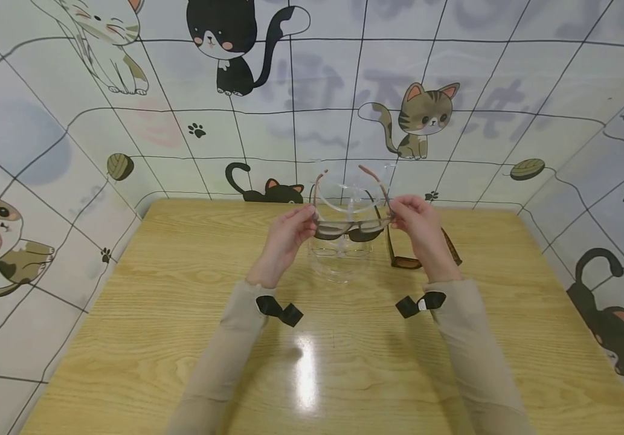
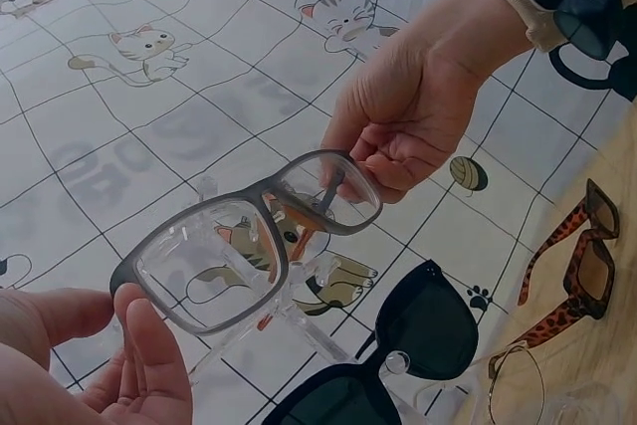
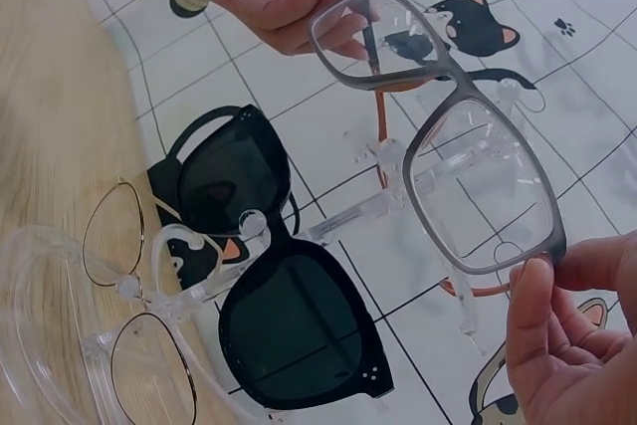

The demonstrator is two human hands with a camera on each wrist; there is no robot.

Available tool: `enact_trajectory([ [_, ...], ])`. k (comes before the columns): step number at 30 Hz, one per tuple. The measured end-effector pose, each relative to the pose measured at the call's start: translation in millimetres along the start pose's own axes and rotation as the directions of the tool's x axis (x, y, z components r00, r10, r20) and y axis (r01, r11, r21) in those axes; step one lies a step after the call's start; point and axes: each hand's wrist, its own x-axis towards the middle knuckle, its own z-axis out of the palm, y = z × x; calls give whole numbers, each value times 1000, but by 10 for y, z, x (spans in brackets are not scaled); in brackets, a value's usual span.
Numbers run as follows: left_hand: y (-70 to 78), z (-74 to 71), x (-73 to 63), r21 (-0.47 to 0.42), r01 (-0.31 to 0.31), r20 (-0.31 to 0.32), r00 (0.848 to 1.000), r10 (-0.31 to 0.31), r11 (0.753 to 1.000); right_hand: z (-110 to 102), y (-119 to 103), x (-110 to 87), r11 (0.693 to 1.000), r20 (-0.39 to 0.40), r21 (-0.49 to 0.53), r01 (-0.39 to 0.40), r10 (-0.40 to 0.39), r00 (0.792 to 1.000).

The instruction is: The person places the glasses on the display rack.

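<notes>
Both hands hold a pair of grey-framed eyeglasses (image 2: 261, 189) with clear lenses and orange-brown temples. My left hand (image 1: 290, 235) pinches one front corner of the frame, and my right hand (image 1: 417, 226) pinches the other. The temples point away from me, unfolded. Behind and below the frame is a clear plastic glasses stand (image 3: 348, 214); whether the eyeglasses touch its top arm I cannot tell. Lower on the stand hang black sunglasses (image 3: 299, 320) with dark lenses. Beneath those sit thin wire-rimmed glasses (image 3: 149, 375).
Tortoiseshell sunglasses (image 1: 406, 263) lie on the wooden table (image 1: 181, 314), right of the stand and partly hidden by my right forearm. A cat-patterned, grid-lined sheet (image 1: 322, 78) rises behind the table and along both sides.
</notes>
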Motion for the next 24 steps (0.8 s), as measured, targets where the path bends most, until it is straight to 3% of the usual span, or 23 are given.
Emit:
enact_trajectory([
  [9, 10, -15, 141, -6, -13, -15, 1000, 13, 1000, 44, -8, 160, 999, -41, -30, -14, 13, 999],
  [16, -1, -15, 182, -37, -12, -41, 999, 11, 999, 77, 25, 216, 999, -68, -37, -28, 25, 997],
  [24, -32, -15, 214, -9, -18, -60, 998, 17, 1000, 70, 77, 248, 999, -79, -31, -40, 37, 996],
])
